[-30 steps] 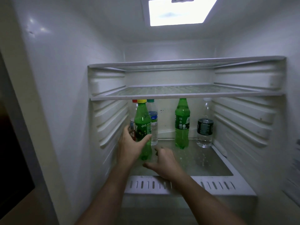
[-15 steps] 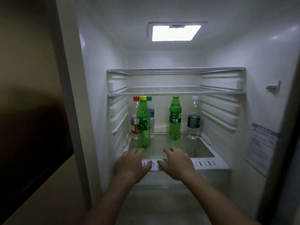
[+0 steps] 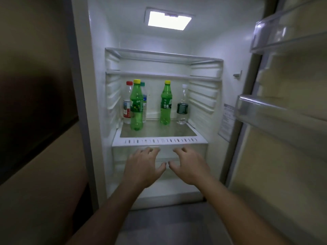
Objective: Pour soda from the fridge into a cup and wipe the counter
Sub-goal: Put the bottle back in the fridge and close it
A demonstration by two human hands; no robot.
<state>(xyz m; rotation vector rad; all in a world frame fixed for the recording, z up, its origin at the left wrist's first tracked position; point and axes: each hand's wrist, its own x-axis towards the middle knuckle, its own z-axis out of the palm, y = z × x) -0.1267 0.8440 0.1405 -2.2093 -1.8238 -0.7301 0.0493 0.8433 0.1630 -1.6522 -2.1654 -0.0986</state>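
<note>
Fridge shelf [image 3: 159, 140]: front soda bottle [image 3: 136, 106] likely full, heavy, cold-slick, best taken at the label; left grip [image 3: 143, 167] and right grip [image 3: 189, 167] empty, fingers apart.

Both bare forearms reach straight forward, side by side. Left hand [image 3: 143, 166] and right hand [image 3: 190, 166] are palm-down, fingers [image 3: 149, 150] loosely spread and slightly curled, thumbs nearly touching, holding nothing at all.

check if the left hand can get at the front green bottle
Probably yes: the left hand is open and empty below the shelf, and the front green bottle stands nearest its edge, unblocked.
</note>
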